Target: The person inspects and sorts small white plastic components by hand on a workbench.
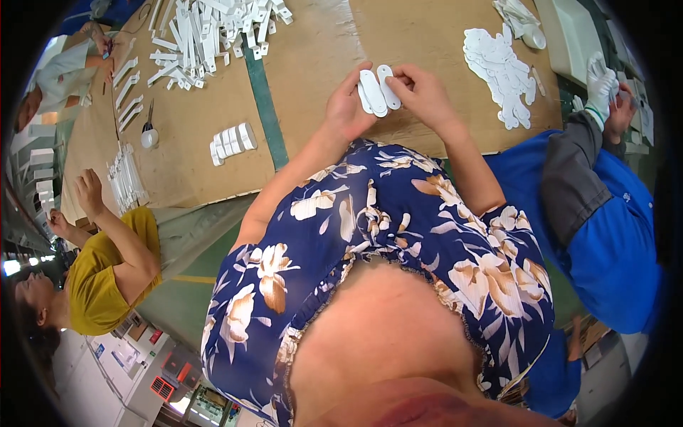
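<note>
Near the table's front edge my left hand [347, 108] is closed on a few white oval plates [371, 94], which have rounded ends and small holes. Opposite it, my right hand [425, 97] pinches another white oval plate [388, 87] between thumb and fingers, right beside the others. The lower parts of my fingers behind the plates are hidden. A loose pile of similar white plates [491, 64] lies to the right of my hands. To the left, several neat stacks of white plates [233, 144] stand in a row.
White bent brackets [206, 39] are heaped at the far left of the brown table [313, 50], past a green strip [263, 107]. Scissors [150, 122] lie by a white roll. Co-workers sit on both sides, one in yellow [114, 270], one in blue [612, 235].
</note>
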The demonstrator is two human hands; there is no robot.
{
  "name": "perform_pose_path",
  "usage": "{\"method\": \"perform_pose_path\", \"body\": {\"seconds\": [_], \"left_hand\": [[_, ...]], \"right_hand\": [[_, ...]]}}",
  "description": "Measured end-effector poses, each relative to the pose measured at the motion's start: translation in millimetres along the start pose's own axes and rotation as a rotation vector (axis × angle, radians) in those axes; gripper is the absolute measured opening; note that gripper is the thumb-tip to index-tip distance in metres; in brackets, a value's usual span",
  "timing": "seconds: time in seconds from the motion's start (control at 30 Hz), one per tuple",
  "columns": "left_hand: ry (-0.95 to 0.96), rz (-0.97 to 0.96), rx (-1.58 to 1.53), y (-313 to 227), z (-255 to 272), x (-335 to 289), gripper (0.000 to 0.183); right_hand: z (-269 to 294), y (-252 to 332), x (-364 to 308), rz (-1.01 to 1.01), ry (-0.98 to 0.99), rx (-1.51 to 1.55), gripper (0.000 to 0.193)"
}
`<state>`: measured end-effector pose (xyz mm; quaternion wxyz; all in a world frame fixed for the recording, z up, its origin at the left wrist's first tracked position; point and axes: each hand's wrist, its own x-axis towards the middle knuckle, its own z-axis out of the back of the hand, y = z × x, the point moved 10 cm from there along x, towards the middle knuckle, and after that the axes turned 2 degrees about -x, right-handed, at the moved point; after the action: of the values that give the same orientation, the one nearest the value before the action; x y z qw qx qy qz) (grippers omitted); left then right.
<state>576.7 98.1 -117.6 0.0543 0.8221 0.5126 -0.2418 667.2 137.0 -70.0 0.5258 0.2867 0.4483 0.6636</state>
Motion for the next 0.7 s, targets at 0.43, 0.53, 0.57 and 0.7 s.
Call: {"method": "perform_pose_path", "body": {"seconds": [0.43, 0.53, 0.57, 0.7], "left_hand": [[0.164, 0.070, -0.085, -3.3, -0.4, -1.0, 0.023], [0.160, 0.069, -0.109, -4.7, -6.1, -0.6, 0.022], [0.162, 0.069, -0.109, -5.0, -5.1, 0.7, 0.022], [0.323, 0.115, -0.133, -3.2, -17.6, -0.8, 0.029]], "right_hand": [[42.5, -6.4, 1.8, 0.027, -0.180, -0.044, 0.019], [97.8, -89.7, 18.5, -0.070, -0.299, -0.455, 0.025], [117.7, -124.3, 19.4, -0.163, -0.337, -0.607, 0.029], [169.1, -194.1, -3.5, -0.512, -0.413, -0.900, 0.039]]}}
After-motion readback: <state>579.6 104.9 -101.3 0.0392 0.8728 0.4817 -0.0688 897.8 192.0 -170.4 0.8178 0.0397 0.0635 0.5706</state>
